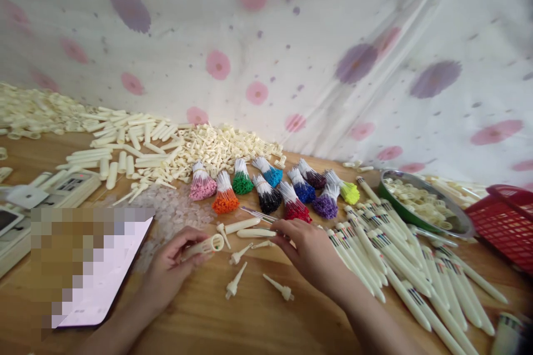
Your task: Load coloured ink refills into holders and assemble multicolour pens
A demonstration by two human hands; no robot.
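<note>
My left hand (183, 258) is wrapped round a hollow cream pen barrel (206, 246), its open round end facing right, with a bit of green inside. My right hand (306, 247) has its fingers pinched together right of the barrel; what lies between them is hidden. Thin silvery rods (257, 213) stick out leftward by its fingertips. Two cream tapered tubes (244, 226) lie between my hands. Below them are several small cream pointed pieces (235, 283) with stepped ends. Bundles of pen refills stand just beyond, among them orange (225, 199), black (267, 197) and red (295, 205).
Finished-looking multicolour pens (400, 255) are piled at right, near a green-sided bowl (385, 199) of cream parts and a red basket (502, 227). Cream parts (216, 147) heap along the back, clear bits (175, 216) at left. A tablet-like device (120, 266) and power strip (77, 188) lie left.
</note>
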